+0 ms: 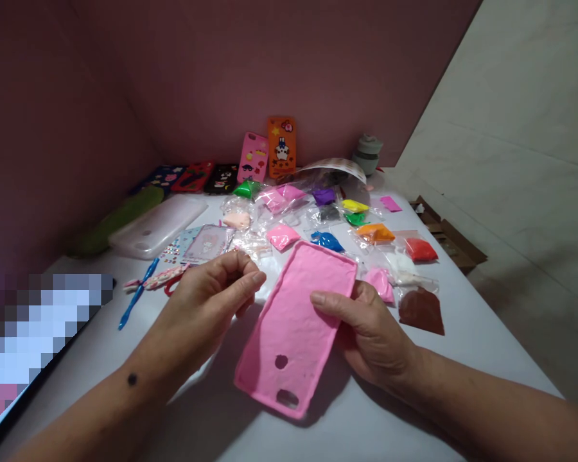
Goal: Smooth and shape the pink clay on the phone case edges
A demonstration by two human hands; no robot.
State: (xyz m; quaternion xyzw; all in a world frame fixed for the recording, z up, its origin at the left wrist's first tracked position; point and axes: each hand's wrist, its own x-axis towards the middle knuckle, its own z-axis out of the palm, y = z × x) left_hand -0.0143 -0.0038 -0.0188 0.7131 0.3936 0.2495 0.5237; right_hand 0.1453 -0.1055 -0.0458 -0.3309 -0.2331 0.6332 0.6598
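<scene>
Head view, so what's being gripped, and where?

Plain pink case (301, 321), held in the right hand (376, 327), thumb laid on its face and fingers tucked behind. It's held tilted over the near part of the white table (467, 359), with a round hole and an oblong one at the lower end.

And the left hand (216, 289)?

Held just beside the case's left edge, fingers curled and thumb brought in close. Whether anything's pinched there can't be told, tbh.

What's lying around?

Small bags in loads of colours are scattered beyond the case, with a brown packet (420, 311) by the right hand. A blue tool (139, 295) is laid left of the left hand, and an orange case (282, 149) is stood upright at the back.
</scene>
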